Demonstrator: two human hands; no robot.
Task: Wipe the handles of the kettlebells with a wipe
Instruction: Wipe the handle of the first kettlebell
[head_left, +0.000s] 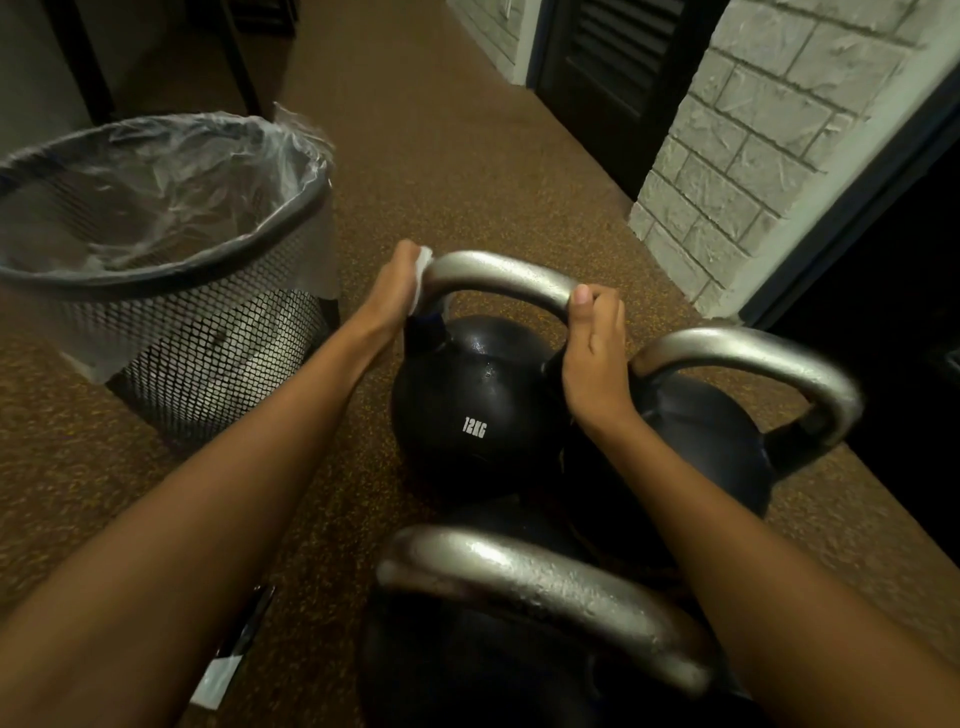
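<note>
Three black kettlebells with silver handles stand close together on the floor. The far one is marked 12KG (470, 410). My left hand (397, 291) presses a white wipe (422, 275) against the left bend of its handle (498, 273). My right hand (595, 353) grips the right bend of the same handle, thumb on top. A second kettlebell (727, 447) sits to the right, its handle (753, 364) untouched. The nearest kettlebell's handle (540, 587) fills the bottom of the view, partly behind my right forearm.
A black mesh waste bin (171, 322) with a clear plastic liner stands to the left of the kettlebells. A white brick wall corner (737, 171) and a dark doorway lie to the right. A small packet (228, 660) lies on the speckled brown floor beneath my left forearm.
</note>
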